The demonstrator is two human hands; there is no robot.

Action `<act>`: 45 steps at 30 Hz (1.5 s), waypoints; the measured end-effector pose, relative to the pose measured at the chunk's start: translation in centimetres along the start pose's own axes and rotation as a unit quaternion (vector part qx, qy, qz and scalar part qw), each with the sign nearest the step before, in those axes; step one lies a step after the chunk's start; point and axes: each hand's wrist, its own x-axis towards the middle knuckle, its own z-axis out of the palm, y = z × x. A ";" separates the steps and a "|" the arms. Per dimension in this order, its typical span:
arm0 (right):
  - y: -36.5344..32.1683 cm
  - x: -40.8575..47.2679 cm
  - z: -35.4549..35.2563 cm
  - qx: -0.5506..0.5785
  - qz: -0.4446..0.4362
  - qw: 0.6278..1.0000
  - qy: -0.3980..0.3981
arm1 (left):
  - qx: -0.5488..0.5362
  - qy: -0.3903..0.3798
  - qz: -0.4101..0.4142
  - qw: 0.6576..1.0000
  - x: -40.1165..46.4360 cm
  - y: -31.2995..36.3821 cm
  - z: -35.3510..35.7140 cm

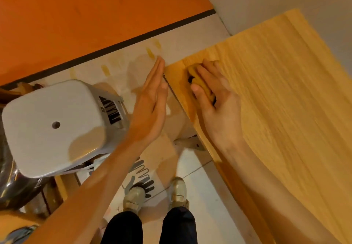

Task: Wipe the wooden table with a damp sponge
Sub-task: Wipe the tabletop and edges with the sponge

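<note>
- A grey plastic stool stands on the pale tiled floor below an orange wall.
- The left hand, fingers straight and together, lies edge-on beside the wooden table corner.
- The right hand curls over the yellow sponge, which lies near that corner, long axis along the table's edge.

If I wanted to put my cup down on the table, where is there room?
The wooden table shows bare wood from the right hand out to the wall-side edge and toward the near end. The crowded spot is the far left corner: the right hand presses the sponge there, and the left hand is held flat beside the edge.
</note>
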 end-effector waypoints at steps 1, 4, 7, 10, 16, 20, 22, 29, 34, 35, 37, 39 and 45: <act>-0.5 -0.5 0.6 -0.002 -0.003 1.000 0.000 | -0.030 -0.005 -0.003 1.000 0.0 0.0 -0.2; -1.2 -2.2 1.2 -0.053 -0.030 0.998 0.013 | -0.070 -0.018 0.006 0.997 0.1 -0.3 -0.6; -1.0 -5.2 1.2 -0.126 -0.038 0.990 0.043 | -0.056 -0.044 0.021 0.997 0.4 -0.9 -1.1; -1.3 -5.9 1.9 -0.206 0.006 0.978 0.012 | -0.050 -0.071 0.039 0.995 0.6 -1.5 -1.4; -2.4 -1.4 6.1 -0.274 -0.025 0.961 0.024 | -0.096 -0.083 0.029 0.991 1.2 -1.9 -1.4; -1.4 -2.0 7.0 -0.319 -0.078 0.943 0.053 | -0.032 -0.057 0.076 0.995 1.3 -1.5 -1.0; -0.5 -3.7 6.4 -0.304 -0.129 0.938 0.107 | 0.040 -0.053 0.150 0.986 1.2 -1.6 -0.4; 2.9 -11.1 2.6 -0.445 -0.130 0.883 0.072 | 0.091 -0.034 0.227 0.969 -0.6 -4.3 2.0; 5.0 -18.4 -0.9 -0.494 -0.110 0.860 0.064 | 0.125 -0.035 0.252 0.959 -1.9 -4.5 2.9; 5.3 -19.3 -1.4 -0.498 -0.105 0.859 0.064 | 0.131 -0.043 0.262 0.955 -2.3 -4.3 3.2; 5.8 -21.3 -2.2 -0.495 -0.089 0.862 0.067 | 0.140 -0.062 0.292 0.944 -3.4 -3.8 4.0; 6.3 -23.8 -3.1 -0.482 -0.071 0.870 0.074 | 0.144 -0.086 0.329 0.930 -4.7 -3.2 5.1; 5.5 -24.6 -2.8 -0.371 -0.036 0.912 0.169 | 0.167 -0.123 0.376 0.903 -8.3 -2.0 7.9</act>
